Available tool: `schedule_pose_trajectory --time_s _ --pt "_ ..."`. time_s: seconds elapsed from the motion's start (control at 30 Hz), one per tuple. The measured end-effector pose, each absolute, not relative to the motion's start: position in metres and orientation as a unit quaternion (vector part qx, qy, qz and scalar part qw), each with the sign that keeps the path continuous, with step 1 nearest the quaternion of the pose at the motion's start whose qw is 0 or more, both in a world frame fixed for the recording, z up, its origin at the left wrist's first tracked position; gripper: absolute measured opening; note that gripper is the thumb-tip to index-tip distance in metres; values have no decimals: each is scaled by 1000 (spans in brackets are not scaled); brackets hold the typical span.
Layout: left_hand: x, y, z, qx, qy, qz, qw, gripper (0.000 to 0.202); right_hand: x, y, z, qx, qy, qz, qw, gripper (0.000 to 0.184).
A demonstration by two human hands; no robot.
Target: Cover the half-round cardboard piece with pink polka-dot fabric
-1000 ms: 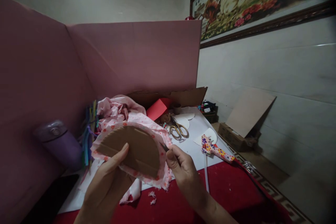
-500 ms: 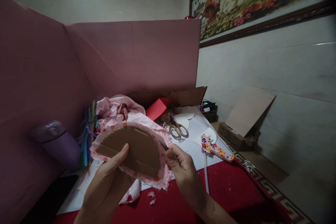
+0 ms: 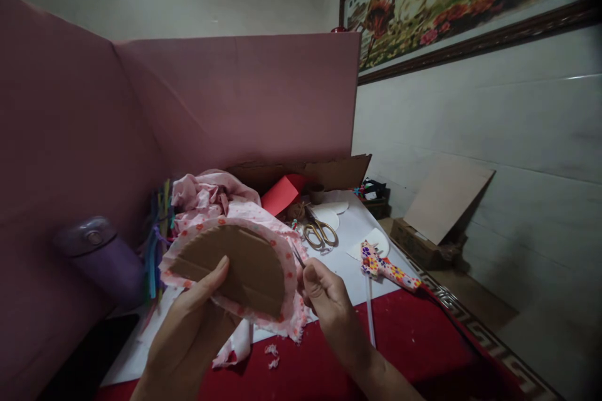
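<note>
My left hand (image 3: pixel 195 319) grips a rounded piece of brown cardboard (image 3: pixel 249 266), thumb on top and fingers hidden underneath. Pink flowered fabric (image 3: pixel 291 263) sticks out around the cardboard, with a frayed, notched edge at the lower right. In my closed right hand (image 3: pixel 332 301) is a pair of small scissors (image 3: pixel 299 257). Only their thin dark blades show, at the fabric's right border; the handles are covered by my fingers.
Gold-handled scissors (image 3: pixel 320 234) and a flower-patterned glue gun (image 3: pixel 388 267) lie on white paper (image 3: pixel 345 282) over a red cloth (image 3: pixel 409 332). Crumpled pink fabric (image 3: pixel 207 194), pipe cleaners (image 3: pixel 153 250) and a purple bottle (image 3: pixel 108 260) are at the left. Fabric scraps (image 3: pixel 271 354) lie in front.
The scissors' blades have turned more upright and shifted slightly right along the fabric's edge. My left hand and the cardboard have barely moved.
</note>
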State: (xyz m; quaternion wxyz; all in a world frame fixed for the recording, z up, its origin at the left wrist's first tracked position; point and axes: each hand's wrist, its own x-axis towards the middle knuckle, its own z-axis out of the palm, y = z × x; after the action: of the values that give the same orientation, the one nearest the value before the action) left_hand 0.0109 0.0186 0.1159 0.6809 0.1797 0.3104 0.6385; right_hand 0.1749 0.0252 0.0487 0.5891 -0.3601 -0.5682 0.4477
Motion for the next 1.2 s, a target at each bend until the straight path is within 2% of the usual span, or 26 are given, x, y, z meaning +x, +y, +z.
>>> schedule_pose_trajectory --time_s 0.17,0.47,0.77,1.2 --pt "10 21 113 158 284 611 722 40 174 25 51 -377 -598 421 569 40" --pt "11 22 113 172 300 627 698 37 169 25 48 -370 -564 449 586 41" --pt "10 22 109 187 295 617 705 34 171 27 53 -408 -602 385 568 40" --pt "7 22 107 223 269 602 718 44 167 29 52 -408 -582 395 582 41"
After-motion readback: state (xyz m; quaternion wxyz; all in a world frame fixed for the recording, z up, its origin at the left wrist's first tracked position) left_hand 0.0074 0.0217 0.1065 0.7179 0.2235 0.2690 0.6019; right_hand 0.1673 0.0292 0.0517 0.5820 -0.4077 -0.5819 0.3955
